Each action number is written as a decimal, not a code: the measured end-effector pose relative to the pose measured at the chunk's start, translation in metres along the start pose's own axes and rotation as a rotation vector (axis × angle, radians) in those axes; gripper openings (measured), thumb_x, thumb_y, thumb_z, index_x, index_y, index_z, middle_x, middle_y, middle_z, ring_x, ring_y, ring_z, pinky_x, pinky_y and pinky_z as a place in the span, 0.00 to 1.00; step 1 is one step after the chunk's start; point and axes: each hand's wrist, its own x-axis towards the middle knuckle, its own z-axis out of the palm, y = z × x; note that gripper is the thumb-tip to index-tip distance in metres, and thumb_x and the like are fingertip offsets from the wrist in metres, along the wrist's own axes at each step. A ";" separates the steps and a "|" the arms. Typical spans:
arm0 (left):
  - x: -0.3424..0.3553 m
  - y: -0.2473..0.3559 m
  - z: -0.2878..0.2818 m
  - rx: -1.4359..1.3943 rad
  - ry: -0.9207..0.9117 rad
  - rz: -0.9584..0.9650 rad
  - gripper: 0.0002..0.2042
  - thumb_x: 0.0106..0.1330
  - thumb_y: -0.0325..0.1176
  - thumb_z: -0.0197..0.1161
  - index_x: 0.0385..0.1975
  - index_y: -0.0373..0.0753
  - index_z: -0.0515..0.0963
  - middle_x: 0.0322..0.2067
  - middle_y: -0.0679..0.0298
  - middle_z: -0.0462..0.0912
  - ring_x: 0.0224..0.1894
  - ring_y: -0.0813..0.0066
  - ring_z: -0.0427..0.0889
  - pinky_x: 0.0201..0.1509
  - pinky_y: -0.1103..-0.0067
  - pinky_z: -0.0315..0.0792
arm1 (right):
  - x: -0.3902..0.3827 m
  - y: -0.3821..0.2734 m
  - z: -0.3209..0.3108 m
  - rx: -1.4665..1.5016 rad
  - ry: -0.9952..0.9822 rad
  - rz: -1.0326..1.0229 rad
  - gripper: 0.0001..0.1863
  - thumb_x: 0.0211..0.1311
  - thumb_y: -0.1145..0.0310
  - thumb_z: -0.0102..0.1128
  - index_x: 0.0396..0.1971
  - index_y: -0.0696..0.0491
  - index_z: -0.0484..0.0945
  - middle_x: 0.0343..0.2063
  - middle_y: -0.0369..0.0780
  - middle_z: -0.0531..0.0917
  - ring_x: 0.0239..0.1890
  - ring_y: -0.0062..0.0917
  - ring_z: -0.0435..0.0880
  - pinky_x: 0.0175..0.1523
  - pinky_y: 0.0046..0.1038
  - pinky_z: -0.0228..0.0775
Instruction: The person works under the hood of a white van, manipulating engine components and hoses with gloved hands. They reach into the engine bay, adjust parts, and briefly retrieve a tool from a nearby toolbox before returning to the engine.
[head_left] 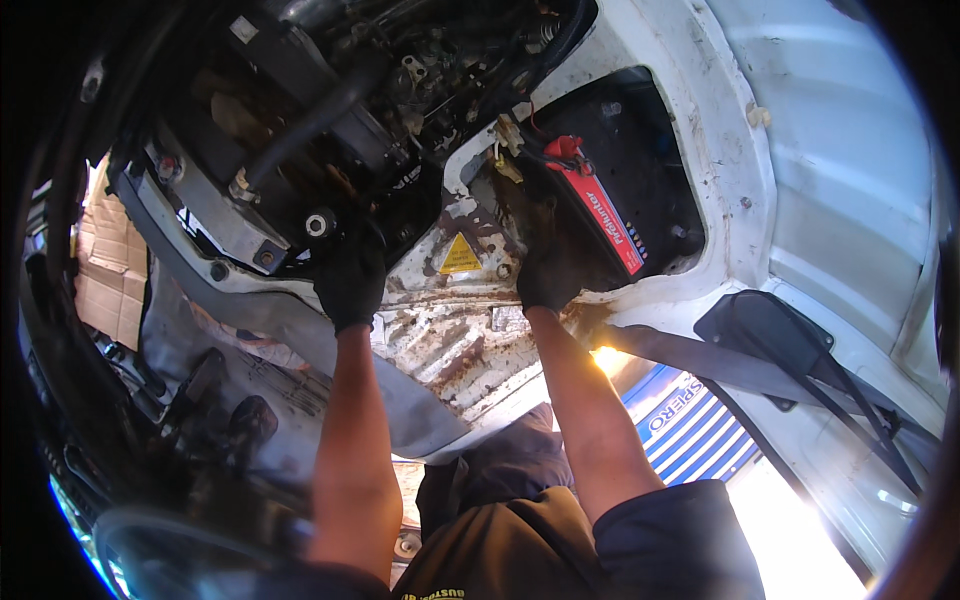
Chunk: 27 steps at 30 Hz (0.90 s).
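Note:
My black-gloved left hand reaches into the dark engine bay, just below a round metal fitting; its fingers merge into the shadow, so grip and contact are unclear. My black-gloved right hand is beside the left side of the battery with its red top strip, below yellowish connectors; its fingertips are hard to make out. Between the hands lies rusty white metal bearing a yellow triangle label. A black hose runs above my left hand.
A white body panel rises at the right, above black arms on a mounting plate. Cardboard stands at the far left. Dark parts fill the lower left. A blue-and-white striped sheet lies below the bay, beside bright light.

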 end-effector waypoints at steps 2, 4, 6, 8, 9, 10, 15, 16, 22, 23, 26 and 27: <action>0.000 0.001 0.001 -0.010 -0.032 -0.021 0.18 0.73 0.46 0.64 0.58 0.50 0.88 0.50 0.55 0.91 0.52 0.51 0.89 0.59 0.57 0.82 | 0.001 0.009 0.007 -0.029 0.093 -0.079 0.28 0.77 0.49 0.55 0.70 0.47 0.76 0.60 0.51 0.85 0.58 0.53 0.85 0.62 0.52 0.78; 0.000 0.003 0.000 -0.043 -0.032 -0.037 0.18 0.73 0.46 0.64 0.58 0.50 0.87 0.50 0.55 0.91 0.52 0.51 0.89 0.59 0.58 0.81 | 0.004 0.012 0.015 -0.058 0.248 -0.188 0.29 0.78 0.50 0.54 0.72 0.49 0.75 0.61 0.53 0.84 0.59 0.54 0.85 0.62 0.53 0.77; 0.001 0.007 -0.001 -0.060 -0.015 -0.041 0.18 0.73 0.45 0.64 0.59 0.52 0.87 0.50 0.56 0.91 0.52 0.51 0.89 0.59 0.58 0.81 | 0.002 0.013 0.019 -0.119 0.276 -0.164 0.25 0.77 0.51 0.56 0.66 0.47 0.80 0.54 0.50 0.87 0.54 0.51 0.87 0.59 0.51 0.79; 0.003 0.011 -0.004 -0.063 0.007 -0.041 0.18 0.73 0.45 0.63 0.59 0.53 0.87 0.50 0.56 0.91 0.52 0.51 0.89 0.59 0.58 0.81 | 0.003 0.012 0.021 -0.154 0.245 -0.124 0.23 0.76 0.51 0.58 0.62 0.47 0.83 0.50 0.49 0.89 0.51 0.50 0.89 0.57 0.50 0.80; 0.003 0.012 -0.006 -0.057 0.015 -0.038 0.18 0.72 0.45 0.63 0.59 0.54 0.87 0.50 0.56 0.91 0.52 0.51 0.89 0.60 0.58 0.81 | 0.003 0.013 0.021 -0.161 0.197 -0.093 0.23 0.76 0.51 0.57 0.61 0.47 0.83 0.49 0.49 0.90 0.50 0.49 0.89 0.56 0.50 0.81; 0.002 0.012 -0.007 -0.053 0.025 -0.037 0.18 0.72 0.44 0.63 0.60 0.54 0.87 0.50 0.56 0.91 0.52 0.51 0.89 0.60 0.59 0.81 | 0.004 0.013 0.021 -0.169 0.150 -0.065 0.22 0.76 0.50 0.57 0.60 0.48 0.84 0.48 0.49 0.90 0.49 0.49 0.90 0.54 0.51 0.81; 0.004 0.011 -0.007 -0.084 0.107 0.005 0.17 0.76 0.49 0.59 0.54 0.52 0.90 0.46 0.56 0.92 0.46 0.49 0.90 0.53 0.58 0.84 | 0.001 0.000 0.010 -0.191 0.005 0.040 0.22 0.77 0.49 0.55 0.56 0.50 0.84 0.47 0.49 0.90 0.46 0.48 0.90 0.51 0.49 0.82; 0.006 0.012 -0.008 -0.087 0.128 0.011 0.17 0.76 0.48 0.58 0.54 0.52 0.90 0.45 0.56 0.92 0.46 0.49 0.90 0.53 0.58 0.83 | 0.001 -0.004 0.002 -0.165 -0.002 0.026 0.22 0.78 0.49 0.55 0.56 0.50 0.84 0.47 0.49 0.90 0.46 0.47 0.90 0.51 0.48 0.82; 0.007 0.013 -0.011 0.017 0.038 -0.062 0.18 0.75 0.47 0.60 0.57 0.49 0.87 0.43 0.52 0.91 0.46 0.47 0.89 0.54 0.55 0.82 | 0.000 0.001 0.010 -0.180 0.051 -0.018 0.23 0.80 0.51 0.51 0.57 0.52 0.83 0.48 0.48 0.90 0.49 0.45 0.90 0.54 0.45 0.81; 0.009 0.015 -0.013 -0.017 0.018 -0.080 0.17 0.76 0.47 0.59 0.56 0.48 0.87 0.42 0.52 0.91 0.44 0.47 0.89 0.53 0.55 0.82 | -0.001 0.004 0.013 -0.213 0.110 -0.067 0.24 0.81 0.51 0.51 0.61 0.52 0.82 0.51 0.47 0.89 0.51 0.45 0.89 0.56 0.45 0.80; 0.009 0.017 -0.018 -0.101 -0.004 -0.125 0.17 0.77 0.47 0.59 0.53 0.47 0.87 0.40 0.52 0.91 0.41 0.46 0.89 0.48 0.55 0.83 | -0.002 -0.002 0.005 -0.147 0.000 0.016 0.24 0.81 0.51 0.50 0.64 0.50 0.81 0.55 0.46 0.89 0.52 0.45 0.89 0.58 0.45 0.79; 0.009 0.017 -0.018 -0.120 0.016 -0.134 0.16 0.77 0.47 0.59 0.52 0.47 0.87 0.39 0.53 0.91 0.40 0.46 0.89 0.47 0.55 0.83 | -0.001 0.001 0.009 -0.129 0.028 0.001 0.24 0.81 0.52 0.49 0.65 0.49 0.81 0.56 0.46 0.88 0.54 0.45 0.88 0.59 0.45 0.78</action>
